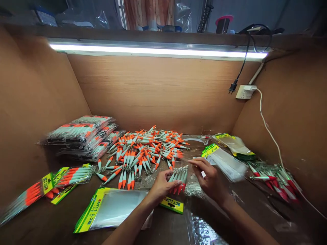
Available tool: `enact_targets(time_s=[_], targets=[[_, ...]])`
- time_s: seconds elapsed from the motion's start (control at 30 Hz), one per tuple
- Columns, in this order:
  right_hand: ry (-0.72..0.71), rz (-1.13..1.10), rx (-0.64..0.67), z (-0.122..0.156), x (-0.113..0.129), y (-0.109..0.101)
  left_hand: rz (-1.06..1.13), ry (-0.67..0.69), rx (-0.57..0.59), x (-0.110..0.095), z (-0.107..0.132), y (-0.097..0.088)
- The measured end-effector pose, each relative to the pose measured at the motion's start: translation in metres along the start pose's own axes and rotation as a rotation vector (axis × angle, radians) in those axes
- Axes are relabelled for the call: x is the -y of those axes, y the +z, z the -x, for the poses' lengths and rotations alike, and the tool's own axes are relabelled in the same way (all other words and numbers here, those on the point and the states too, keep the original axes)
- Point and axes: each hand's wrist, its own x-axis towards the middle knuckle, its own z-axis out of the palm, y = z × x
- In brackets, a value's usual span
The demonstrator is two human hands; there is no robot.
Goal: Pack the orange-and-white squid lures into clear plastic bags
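My left hand is closed on a row of several pale fishing lures, their metal ends up and red-orange tips down. I cannot tell whether clear plastic surrounds them. Just to the right, my right hand pinches one fishing lure, smeared by motion, its orange tip pointing left. Beneath the left hand shows an upside-down yellow-green BCT LURE header. Behind both hands spreads a large pile of loose orange-tipped lures. A stack of clear header bags lies by my left forearm.
Filled packs are stacked at the back left, with bagged lures in front. More clear bags and red-tipped lures lie at right. A white cord runs down from the outlet; a black plug hangs nearby.
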Motion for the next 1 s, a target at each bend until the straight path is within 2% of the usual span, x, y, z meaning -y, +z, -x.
enact_targets(time_s=[0.07,0.13,0.2,0.3,0.5,0.63,0.87,1.0], targets=[[-0.048,-0.006,0.118,-0.004,-0.003,-0.006,-0.015,-0.008,0.043,-0.002,0.001,-0.001],[-0.012,-0.003,0.214,-0.007,-0.008,-0.009,-0.024,-0.011,0.068,-0.004,0.002,-0.001],[0.058,-0.02,0.256,-0.009,-0.013,-0.01,-0.028,-0.015,0.079,-0.005,0.002,-0.001],[0.13,-0.065,0.257,-0.01,-0.018,-0.01,-0.039,-0.01,0.08,-0.003,0.001,-0.002],[0.116,-0.045,0.288,-0.01,-0.021,-0.009,-0.06,-0.041,0.178,-0.006,0.004,0.0],[0.157,-0.009,0.276,-0.011,-0.021,-0.01,-0.052,-0.057,0.195,-0.009,0.005,0.002],[0.203,0.005,0.381,-0.01,-0.016,-0.017,-0.098,0.011,0.195,-0.005,0.002,0.002],[0.184,0.051,0.344,-0.01,-0.022,-0.017,-0.129,-0.067,0.248,-0.003,0.004,0.001]])
